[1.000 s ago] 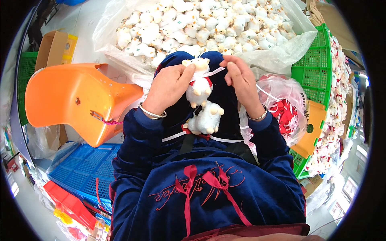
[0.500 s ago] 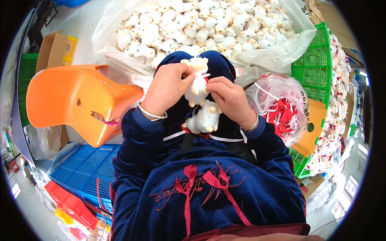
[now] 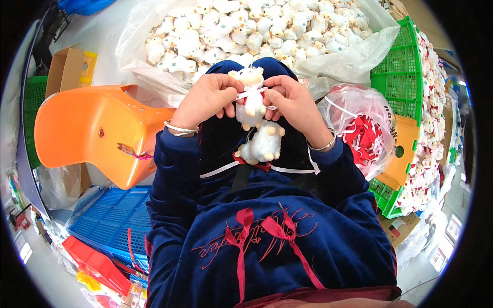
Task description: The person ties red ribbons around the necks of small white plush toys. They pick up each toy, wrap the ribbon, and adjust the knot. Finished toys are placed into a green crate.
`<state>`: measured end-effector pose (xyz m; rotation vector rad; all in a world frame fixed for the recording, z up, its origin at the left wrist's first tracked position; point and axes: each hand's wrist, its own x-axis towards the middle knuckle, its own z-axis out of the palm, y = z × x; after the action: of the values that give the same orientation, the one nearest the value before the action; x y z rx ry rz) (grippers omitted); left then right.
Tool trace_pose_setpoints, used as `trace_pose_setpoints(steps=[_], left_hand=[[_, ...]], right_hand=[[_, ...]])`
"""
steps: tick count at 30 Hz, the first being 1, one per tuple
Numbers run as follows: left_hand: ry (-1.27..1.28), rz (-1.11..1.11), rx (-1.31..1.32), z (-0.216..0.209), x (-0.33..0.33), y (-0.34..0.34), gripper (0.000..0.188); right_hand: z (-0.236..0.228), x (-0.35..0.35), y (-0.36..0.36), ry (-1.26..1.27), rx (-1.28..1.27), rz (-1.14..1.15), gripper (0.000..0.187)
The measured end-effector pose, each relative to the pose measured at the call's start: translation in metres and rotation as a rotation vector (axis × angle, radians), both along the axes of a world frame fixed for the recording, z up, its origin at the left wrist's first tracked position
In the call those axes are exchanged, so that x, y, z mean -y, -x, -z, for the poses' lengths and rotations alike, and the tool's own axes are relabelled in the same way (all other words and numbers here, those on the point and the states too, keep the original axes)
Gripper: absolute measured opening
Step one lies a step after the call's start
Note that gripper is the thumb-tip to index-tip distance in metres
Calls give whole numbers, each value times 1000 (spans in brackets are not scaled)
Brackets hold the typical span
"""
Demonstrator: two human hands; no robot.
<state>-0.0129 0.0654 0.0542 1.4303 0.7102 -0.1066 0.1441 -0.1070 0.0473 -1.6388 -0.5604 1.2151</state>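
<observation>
Farther from the woolly lamb (image 3: pixel 262 145), the right hand (image 3: pixel 290 98) has been shifted, opposite the left hand (image 3: pixel 208 100). Just beyond the lamb, narrow, smooth ribbon (image 3: pixel 250 93) is pinched by both hands at the neck of the fluffy, rounded toy (image 3: pixel 246 115).

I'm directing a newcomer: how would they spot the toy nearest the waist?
Find the blue lap below the pile of white toys. On it lies the fluffy toy, red cloth showing at its edge. Unlike the ribboned toy above, it is unheld.
</observation>
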Motion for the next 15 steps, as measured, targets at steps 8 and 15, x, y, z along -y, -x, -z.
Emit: trace_pose_setpoints(steps=[8,15], left_hand=[[-207,121,-49,-11,3,-8,21],[-351,95,89,8,19,-8,18]], right_hand=[[-15,-8,-7,28,608,-300,18],[-24,-22,-6,162,639,-392,15]])
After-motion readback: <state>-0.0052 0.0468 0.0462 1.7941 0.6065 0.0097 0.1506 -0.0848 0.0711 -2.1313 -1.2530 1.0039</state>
